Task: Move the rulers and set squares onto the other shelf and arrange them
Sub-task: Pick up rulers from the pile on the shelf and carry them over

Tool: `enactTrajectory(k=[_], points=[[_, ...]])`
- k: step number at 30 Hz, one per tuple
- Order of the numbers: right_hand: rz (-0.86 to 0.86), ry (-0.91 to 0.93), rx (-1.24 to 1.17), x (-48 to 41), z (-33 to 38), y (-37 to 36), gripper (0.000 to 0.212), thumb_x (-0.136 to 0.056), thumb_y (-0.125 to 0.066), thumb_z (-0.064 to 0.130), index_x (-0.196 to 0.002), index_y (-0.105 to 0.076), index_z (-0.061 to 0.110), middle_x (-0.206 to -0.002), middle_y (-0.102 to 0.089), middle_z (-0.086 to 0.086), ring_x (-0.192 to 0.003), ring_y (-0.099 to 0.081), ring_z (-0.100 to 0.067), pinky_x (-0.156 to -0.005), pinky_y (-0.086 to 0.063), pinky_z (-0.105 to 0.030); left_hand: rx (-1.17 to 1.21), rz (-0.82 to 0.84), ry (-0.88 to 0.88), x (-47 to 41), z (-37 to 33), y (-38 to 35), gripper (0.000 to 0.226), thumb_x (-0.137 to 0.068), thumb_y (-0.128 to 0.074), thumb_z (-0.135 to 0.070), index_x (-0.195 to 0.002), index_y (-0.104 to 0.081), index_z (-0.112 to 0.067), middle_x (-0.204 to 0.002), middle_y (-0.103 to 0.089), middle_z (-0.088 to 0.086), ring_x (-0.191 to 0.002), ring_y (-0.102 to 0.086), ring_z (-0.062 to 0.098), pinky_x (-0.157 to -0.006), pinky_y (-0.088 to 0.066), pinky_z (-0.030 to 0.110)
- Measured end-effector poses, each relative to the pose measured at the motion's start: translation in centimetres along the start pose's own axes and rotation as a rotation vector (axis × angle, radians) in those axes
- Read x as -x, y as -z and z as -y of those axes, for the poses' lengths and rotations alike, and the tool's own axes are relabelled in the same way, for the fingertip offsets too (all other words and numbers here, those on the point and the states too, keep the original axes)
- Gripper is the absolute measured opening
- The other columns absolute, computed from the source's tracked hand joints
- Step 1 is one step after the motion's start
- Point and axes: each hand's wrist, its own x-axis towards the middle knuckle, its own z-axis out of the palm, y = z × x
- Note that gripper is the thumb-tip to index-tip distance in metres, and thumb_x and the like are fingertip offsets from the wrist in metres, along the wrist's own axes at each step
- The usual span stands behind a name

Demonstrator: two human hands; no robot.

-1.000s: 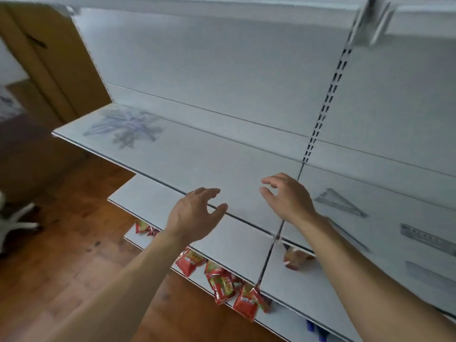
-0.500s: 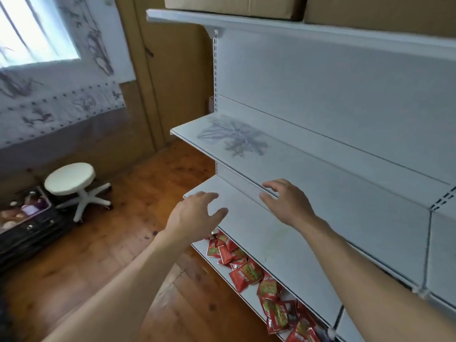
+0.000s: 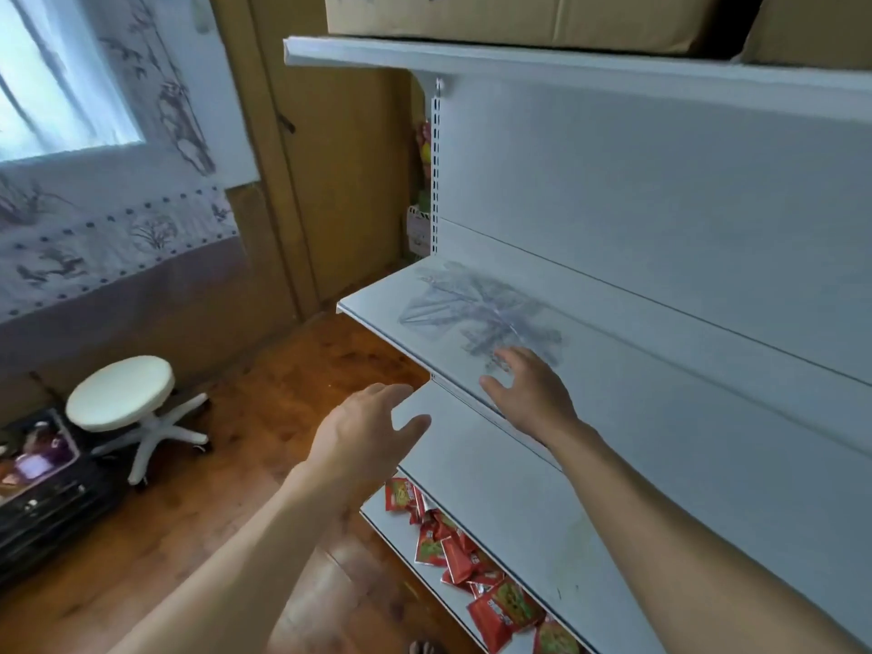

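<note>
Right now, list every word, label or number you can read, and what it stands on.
None can be read.
Cardboard box: dark print, cut off by the frame's edge.
Red snack packets: print too blurred.
Pile of rulers and set squares: markings too blurred.

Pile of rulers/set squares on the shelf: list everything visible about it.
The pile of rulers and set squares is a loose heap of clear, grey-tinted, plastic-looking pieces lying flat and crossing at many angles; blur prevents a count. It sits near the left end of the white shelf, toward the back. The right hand reaches its near edge, fingers spread; contact cannot be told.
</note>
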Motion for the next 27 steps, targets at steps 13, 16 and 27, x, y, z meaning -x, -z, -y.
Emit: enactTrajectory(k=[13, 16, 27], points=[[-0.014, -0.251, 0.109, -12.4, -3.4, -2.0, 0.042, -0.091, -0.047, 0.037, -0.128, -0.049, 0.015, -0.131, -0.052, -0.004, -0.118, -0.049, -0.026, -0.089, -0.043, -0.033, 0.078, 0.2, -0.174, -17.1, 1.5, -2.5, 0.053, -0.09, -0.048, -0.058, -0.135, -0.047, -0.031, -0.134, -0.054, -0.009, -0.114, -0.057, 0.012, -0.09, -0.051, 0.026], [-0.008, -0.258, 0.245, -13.3, -3.5, -2.5, 0.032, -0.094, -0.043, 0.032, -0.12, -0.051, 0.015, -0.122, -0.056, -0.004, -0.11, -0.053, -0.027, -0.078, -0.042, -0.032, 0.116, 0.262, -0.234, -19.9, 2.0, -3.2, 0.053, -0.09, -0.049, -0.057, -0.136, -0.047, -0.031, -0.134, -0.054, -0.009, -0.116, -0.055, 0.013, -0.093, -0.051, 0.03], [-0.163, -0.394, 0.284, -14.4, -1.6, -2.6, 0.009, -0.089, -0.049, 0.018, -0.091, -0.058, 0.018, -0.099, -0.059, 0.002, -0.094, -0.053, -0.021, -0.065, -0.036, -0.029, 0.225, 0.441, -0.433, -27.9, 2.8, -3.8, 0.049, -0.09, -0.052, -0.055, -0.134, -0.05, -0.033, -0.13, -0.056, -0.012, -0.111, -0.056, 0.008, -0.094, -0.049, 0.03]])
